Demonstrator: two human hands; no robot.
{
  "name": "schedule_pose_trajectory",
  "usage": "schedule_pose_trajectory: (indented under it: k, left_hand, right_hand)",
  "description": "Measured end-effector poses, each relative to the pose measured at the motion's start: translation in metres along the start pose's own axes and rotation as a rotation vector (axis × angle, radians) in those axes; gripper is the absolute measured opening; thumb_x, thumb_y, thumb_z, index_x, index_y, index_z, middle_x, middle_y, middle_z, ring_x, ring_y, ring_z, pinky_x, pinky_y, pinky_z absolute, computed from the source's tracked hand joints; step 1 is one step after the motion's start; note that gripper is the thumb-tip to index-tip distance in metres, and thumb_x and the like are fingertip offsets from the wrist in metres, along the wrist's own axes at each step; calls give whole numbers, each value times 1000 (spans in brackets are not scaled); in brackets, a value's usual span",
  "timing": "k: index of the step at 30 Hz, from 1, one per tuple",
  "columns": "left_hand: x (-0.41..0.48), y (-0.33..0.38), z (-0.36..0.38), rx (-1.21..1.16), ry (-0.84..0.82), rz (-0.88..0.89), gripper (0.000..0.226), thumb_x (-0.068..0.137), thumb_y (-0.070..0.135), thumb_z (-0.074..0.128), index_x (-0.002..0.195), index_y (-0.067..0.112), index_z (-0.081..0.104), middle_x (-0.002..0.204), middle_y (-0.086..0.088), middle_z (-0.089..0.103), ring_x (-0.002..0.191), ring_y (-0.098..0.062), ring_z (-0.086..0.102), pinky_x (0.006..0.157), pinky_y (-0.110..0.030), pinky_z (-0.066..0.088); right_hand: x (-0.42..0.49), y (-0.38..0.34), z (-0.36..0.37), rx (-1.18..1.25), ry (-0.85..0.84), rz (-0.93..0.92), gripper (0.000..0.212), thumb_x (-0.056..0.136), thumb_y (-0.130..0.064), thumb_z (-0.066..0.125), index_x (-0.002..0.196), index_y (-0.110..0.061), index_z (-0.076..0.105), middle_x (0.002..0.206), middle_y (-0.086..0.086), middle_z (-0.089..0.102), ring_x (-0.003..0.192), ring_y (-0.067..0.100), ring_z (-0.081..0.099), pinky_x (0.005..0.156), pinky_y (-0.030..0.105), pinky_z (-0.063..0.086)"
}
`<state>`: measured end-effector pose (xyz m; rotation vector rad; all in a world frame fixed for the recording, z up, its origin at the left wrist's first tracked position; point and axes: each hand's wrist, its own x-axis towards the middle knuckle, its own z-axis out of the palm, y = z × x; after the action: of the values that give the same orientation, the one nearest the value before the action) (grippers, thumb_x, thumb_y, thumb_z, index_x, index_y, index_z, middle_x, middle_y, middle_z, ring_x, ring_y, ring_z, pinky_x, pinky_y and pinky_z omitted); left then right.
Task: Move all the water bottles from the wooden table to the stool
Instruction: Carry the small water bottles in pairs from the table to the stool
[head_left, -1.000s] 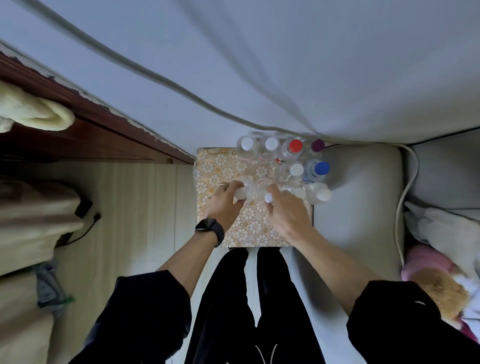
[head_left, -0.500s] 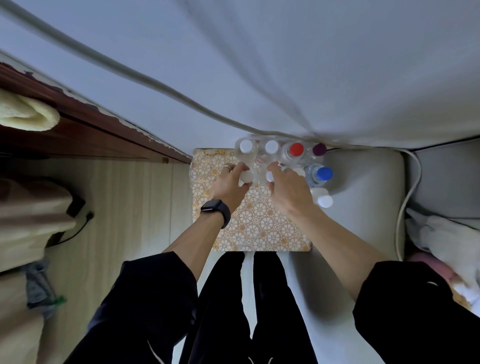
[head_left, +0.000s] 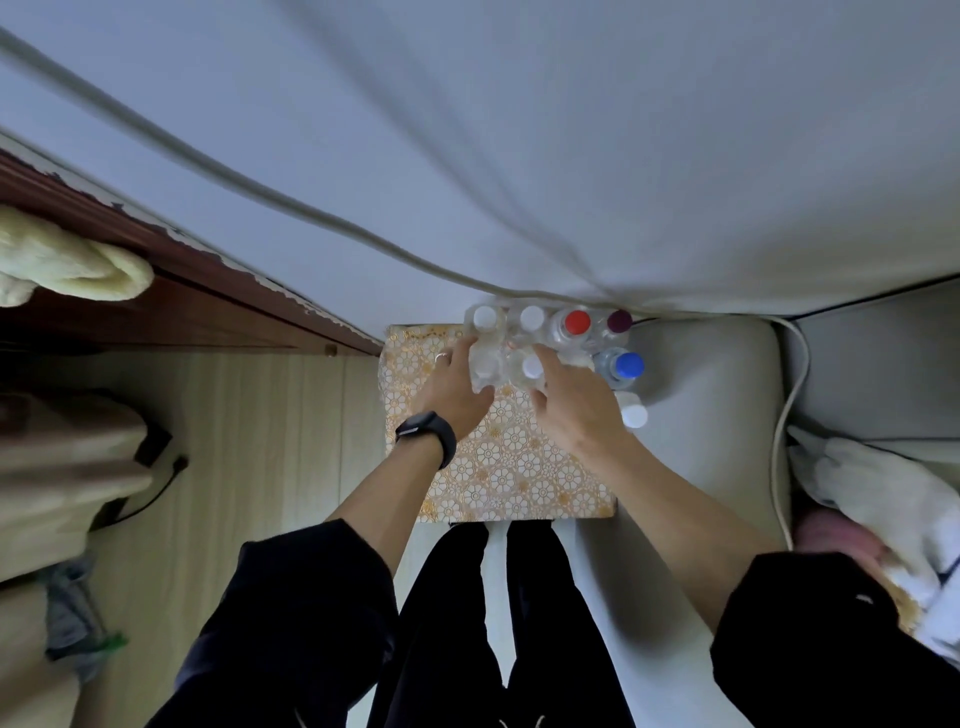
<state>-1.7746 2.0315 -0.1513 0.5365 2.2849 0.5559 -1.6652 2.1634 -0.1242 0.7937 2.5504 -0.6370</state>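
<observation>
A square stool (head_left: 509, 478) with a gold floral top stands in front of me against the wall. Several clear water bottles crowd its far edge, with white caps (head_left: 484, 315), a red cap (head_left: 577, 322), a purple cap (head_left: 619, 321) and a blue cap (head_left: 628, 364). My left hand (head_left: 457, 392), with a black watch on its wrist, is wrapped around a clear bottle (head_left: 483, 370). My right hand (head_left: 576, 405) grips a white-capped bottle (head_left: 530, 370) beside it. Both bottles stand on the stool just in front of the back row. Another white-capped bottle (head_left: 632, 414) lies past my right hand.
A grey cushioned seat (head_left: 711, 415) adjoins the stool on the right, with a white cable (head_left: 784, 415) along it. A dark wooden ledge (head_left: 208, 296) holding a pale towel (head_left: 67, 260) runs at the left. Bags (head_left: 62, 467) sit on the light floor.
Both hands have pushed their bottles from the middle of the stool toward the back row by the wall. The grips look unchanged.
</observation>
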Motion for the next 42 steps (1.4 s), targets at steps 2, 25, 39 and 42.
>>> schedule_pose_trajectory:
  k: [2,25,39,42]
  left_hand:
    - [-18,-2,-6,13,2,-16,61,88,29,64,141,30,35,134,-7,51,86,-24,62,70,-40,58]
    - [-318,-79,-33,-175,427,-530,34,93,49,50,126,41,55,131,4,57,112,-21,59,90,-34,50]
    - [-681,-248,-19,-208,1130,-1183,50,86,67,42,125,40,60,128,6,62,114,-20,60,96,-38,46]
    - [-749,-279,-14,-222,1207,-1287,46,90,64,46,129,41,57,132,5,59,117,-21,58,97,-39,45]
  right_hand:
    - [-27,-2,-11,32,6,-3,50,99,-30,50,145,-25,30,90,2,65,73,22,63,60,39,56]
    - [-174,-98,-12,5,-26,-728,34,94,-34,62,126,-25,64,121,-6,66,114,25,54,93,32,48]
    - [-378,-422,113,-196,-269,-1564,48,92,-55,42,128,-33,64,129,0,61,125,23,46,107,33,36]
    - [-449,-482,146,-210,-278,-1714,50,90,-57,40,127,-34,63,131,1,61,127,25,46,110,35,35]
